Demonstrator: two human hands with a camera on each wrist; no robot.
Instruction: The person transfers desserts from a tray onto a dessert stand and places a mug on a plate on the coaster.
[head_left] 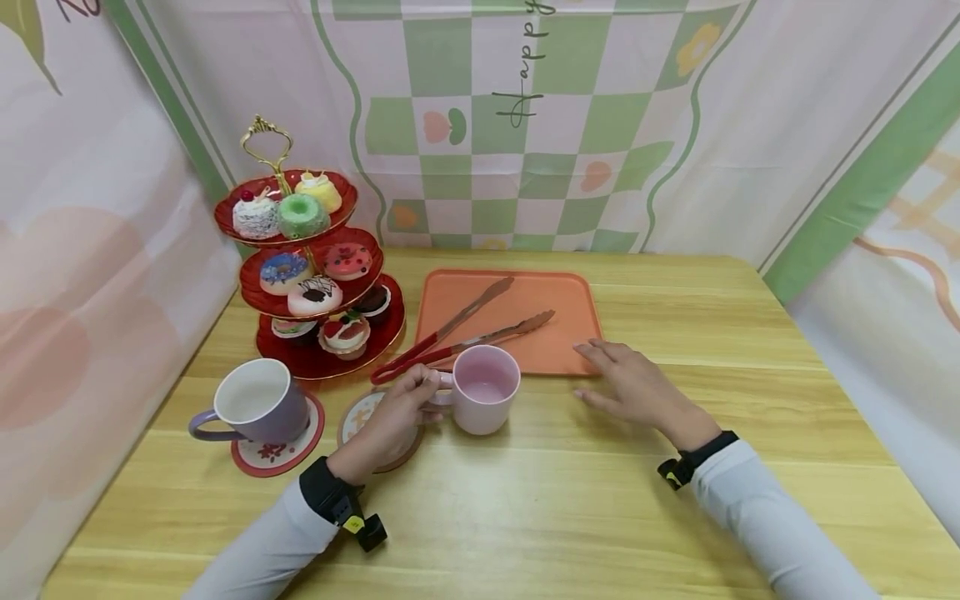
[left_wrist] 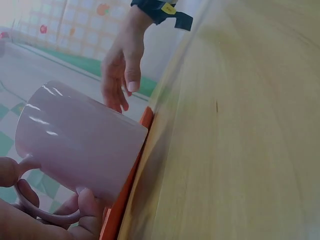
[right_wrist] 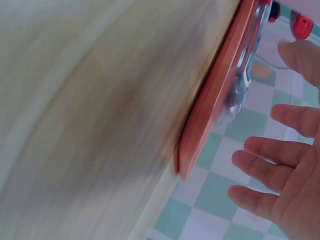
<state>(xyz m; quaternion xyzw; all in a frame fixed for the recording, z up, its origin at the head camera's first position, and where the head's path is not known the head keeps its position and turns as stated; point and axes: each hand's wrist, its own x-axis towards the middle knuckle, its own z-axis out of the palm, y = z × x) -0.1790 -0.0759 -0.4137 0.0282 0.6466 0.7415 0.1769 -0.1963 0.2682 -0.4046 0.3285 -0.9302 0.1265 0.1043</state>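
Note:
My left hand (head_left: 393, 412) holds a pale pink mug (head_left: 483, 408) by its handle, fingers curled round it in the left wrist view. The mug is upright in front of the orange tray (head_left: 573, 350); whether its base touches the table I cannot tell. On the tray lie metal tongs (head_left: 476, 306), their red handles reaching over its front left edge. Under my left forearm and hand, a round coaster (head_left: 357, 417) is partly hidden. My right hand (head_left: 633, 387) is by the tray's front right corner, holding nothing, its fingers (right_wrist: 262, 167) spread and loosely extended.
A purple mug (head_left: 281, 412) with a white inside stands on a red-rimmed coaster (head_left: 276, 456) at left. Behind it rises a three-tier red stand (head_left: 292, 362) with a gold handle, bearing several cakes and donuts. A patterned curtain (head_left: 517, 179) hangs behind the wooden table (head_left: 525, 517).

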